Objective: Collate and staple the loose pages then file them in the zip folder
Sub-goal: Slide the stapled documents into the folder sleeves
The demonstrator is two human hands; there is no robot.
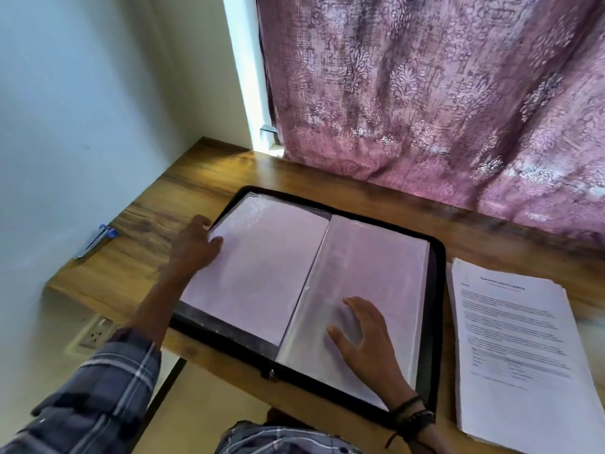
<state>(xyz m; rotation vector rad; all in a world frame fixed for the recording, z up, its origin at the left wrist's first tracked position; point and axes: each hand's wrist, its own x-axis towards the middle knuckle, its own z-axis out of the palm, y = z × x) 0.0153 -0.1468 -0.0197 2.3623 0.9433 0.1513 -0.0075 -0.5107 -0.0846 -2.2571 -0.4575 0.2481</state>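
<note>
Over at 9 o'clock on the wooden desk (pixel 183 191), a small blue-and-white gadget (pixel 95 239), maybe the stapler, is parked by the wall. At centre, the black zip folder (pixel 438 257) with clear sleeves is laid open. Its left sleeve edge is touched by the left hand (pixel 196 244), though whether it's pinched can't be made out. The right sleeve is pressed by the flat, straight-fingered right hand (pixel 360 335). At 3 o'clock the white printed pages (pixel 510 339) are stacked, not filed yet, and stapling can't be confirmed.
</note>
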